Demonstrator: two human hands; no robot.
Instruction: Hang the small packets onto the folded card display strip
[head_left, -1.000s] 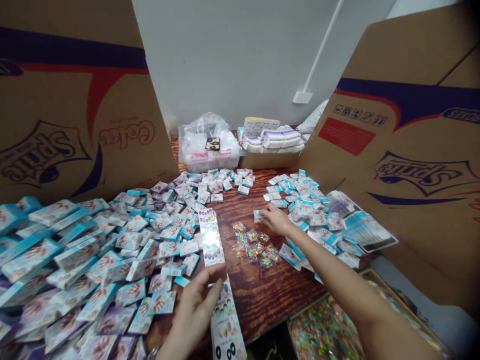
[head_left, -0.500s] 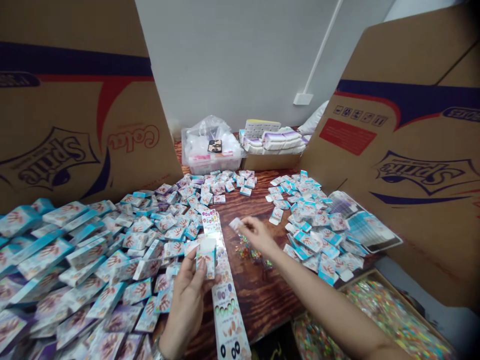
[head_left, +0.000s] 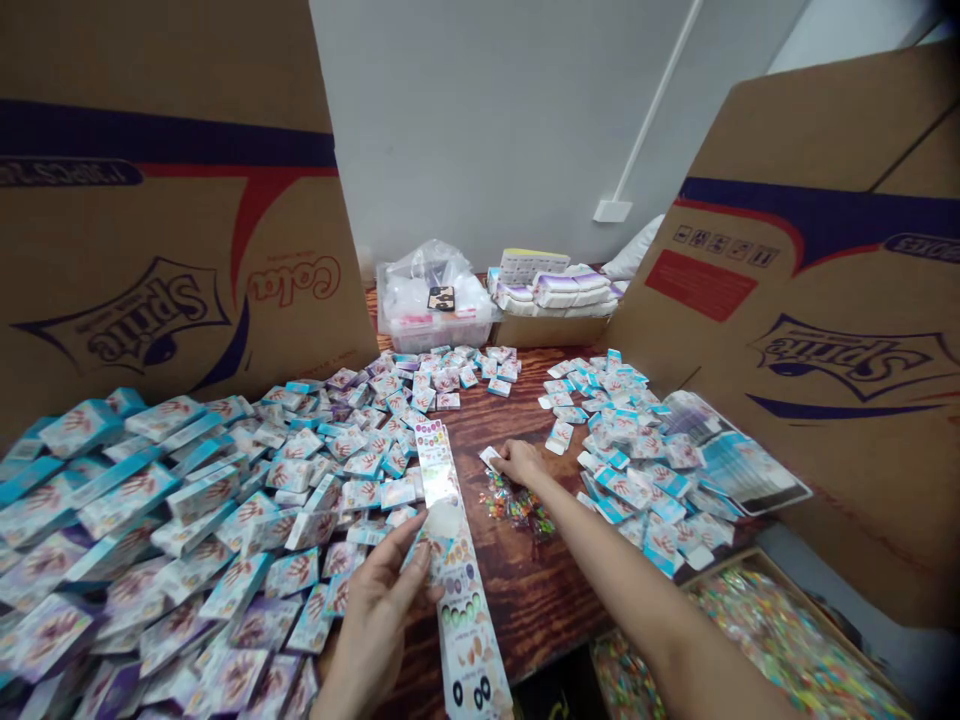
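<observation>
My left hand [head_left: 386, 600] holds a small white and blue box [head_left: 441, 528] between thumb and fingers, its white flap end up, over a long strip of printed stickers [head_left: 469, 620]. To the right, the fingers of my right hand [head_left: 517, 462] are pinched on a small white piece [head_left: 490, 457]. That hand is just above a little heap of colourful small packets [head_left: 517, 508] on the dark wooden table [head_left: 502, 600].
Many small boxes [head_left: 247, 520] cover the left side. Another heap of boxes [head_left: 637, 450] lies right, beside flat printed sheets [head_left: 739, 465]. Large cardboard boxes stand both sides. A plastic tub [head_left: 435, 325] and an open carton [head_left: 551, 330] are behind. Colourful packets fill a low box [head_left: 787, 640].
My right hand has moved slightly right and down to the colourful packets with the white piece. The box in my left hand has tipped, and the whole view has shifted a little.
</observation>
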